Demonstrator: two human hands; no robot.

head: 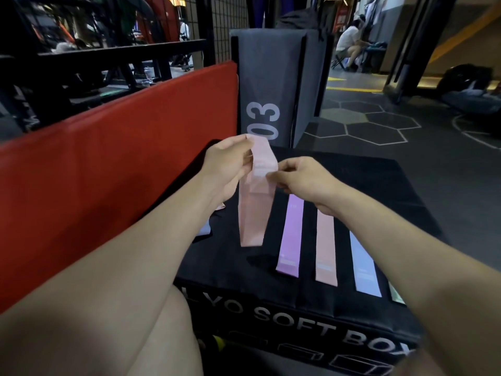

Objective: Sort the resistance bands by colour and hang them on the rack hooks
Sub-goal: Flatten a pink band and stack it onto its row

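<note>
Fingers of left hand (225, 169) and right hand (303, 177) pinch pink band (254, 213) above black box (379, 185).

Both forearms run bare all the way from the bottom corners of the view to the wrists, with no sleeve, cuff, watch or strap showing anywhere along them. The left hand (226, 165) and right hand (302, 177) are bare too, no gloves, no rings visible, nails short and plain where they can be made out. Down at the lower left a bare knee and thigh show, uncovered as far as the view reaches.
</note>
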